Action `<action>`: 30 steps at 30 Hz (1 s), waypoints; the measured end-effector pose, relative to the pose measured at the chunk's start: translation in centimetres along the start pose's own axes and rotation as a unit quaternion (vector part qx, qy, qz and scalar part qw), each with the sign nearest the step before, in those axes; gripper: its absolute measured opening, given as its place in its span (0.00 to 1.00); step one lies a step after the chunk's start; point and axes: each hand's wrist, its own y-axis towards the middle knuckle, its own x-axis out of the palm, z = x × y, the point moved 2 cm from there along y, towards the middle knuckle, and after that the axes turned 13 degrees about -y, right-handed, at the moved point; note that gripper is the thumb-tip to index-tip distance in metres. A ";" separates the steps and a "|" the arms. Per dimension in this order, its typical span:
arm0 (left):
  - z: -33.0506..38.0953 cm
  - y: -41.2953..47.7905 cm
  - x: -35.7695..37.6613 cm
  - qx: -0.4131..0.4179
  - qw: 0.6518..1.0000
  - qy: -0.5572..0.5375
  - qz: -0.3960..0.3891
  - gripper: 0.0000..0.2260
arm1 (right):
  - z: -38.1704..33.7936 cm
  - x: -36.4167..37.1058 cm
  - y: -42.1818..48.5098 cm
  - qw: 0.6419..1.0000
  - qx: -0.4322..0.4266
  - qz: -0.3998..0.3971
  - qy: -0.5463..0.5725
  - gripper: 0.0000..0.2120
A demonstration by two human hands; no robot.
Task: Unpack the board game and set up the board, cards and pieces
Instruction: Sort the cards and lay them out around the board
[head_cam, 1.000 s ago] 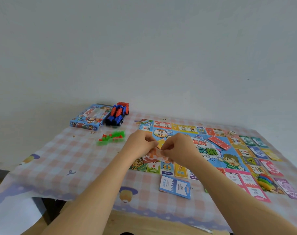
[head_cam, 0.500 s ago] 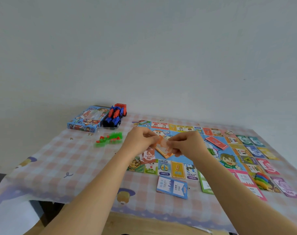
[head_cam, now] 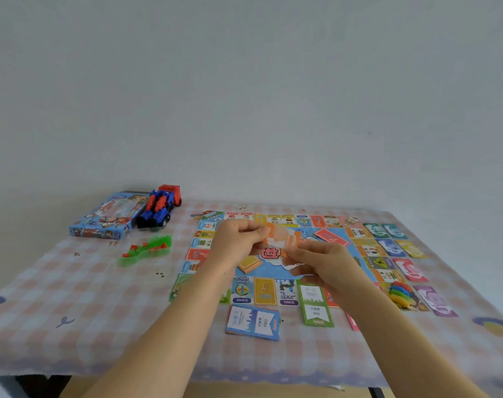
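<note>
Above the colourful game board [head_cam: 264,291] on the pink checked surface [head_cam: 72,297], your left hand [head_cam: 235,239] and right hand [head_cam: 327,259] pinched a small orange-and-white plastic packet [head_cam: 281,239] between their fingers [head_cam: 256,231].

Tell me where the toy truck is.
Head view: the toy truck stands far left on the table, just right of the game box, behind the green pieces.
</note>
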 end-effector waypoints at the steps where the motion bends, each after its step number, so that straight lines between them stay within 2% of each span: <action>1: 0.0 -0.1 0.4 -0.002 1.000 -0.002 -0.006 0.01 | -0.1 0.0 -0.1 1.000 -0.001 0.015 0.017 0.08; 6: -0.7 -0.6 3.6 -0.038 0.994 0.047 -0.088 0.02 | 0.5 -3.0 -0.1 0.979 0.017 0.133 0.156 0.03; 8: -1.1 -0.9 4.6 -0.048 0.989 0.078 -0.113 0.02 | 1.0 -4.2 0.0 0.978 0.014 0.159 0.136 0.05; 12: -1.1 -0.6 6.2 -0.005 0.994 0.063 -0.085 0.03 | 1.6 -6.2 -0.2 0.979 -0.008 0.189 0.075 0.01; 14: -1.0 -0.4 7.3 -0.014 0.993 0.068 -0.098 0.00 | 1.9 -7.0 -0.3 0.978 -0.018 0.197 0.063 0.01; 16: -1.2 -0.3 8.3 -0.019 0.988 0.101 -0.118 0.02 | 2.3 -7.6 -0.3 0.978 -0.023 0.201 0.054 0.02; 21: -1.8 0.0 10.6 -0.020 0.985 0.121 -0.123 0.02 | 2.9 -9.0 -0.5 0.976 -0.033 0.204 0.069 0.05; 23: -2.0 0.2 11.3 -0.021 0.985 0.119 -0.122 0.02 | 3.2 -9.9 -0.5 0.969 -0.030 0.228 0.086 0.03; 26: -2.1 0.4 12.4 -0.021 0.984 0.124 -0.129 0.02 | 4.0 -11.9 -0.5 0.954 -0.012 0.276 0.113 0.06; 30: -2.3 0.4 13.9 -0.023 0.984 0.115 -0.135 0.06 | 4.5 -13.7 -0.7 0.953 -0.005 0.281 0.114 0.07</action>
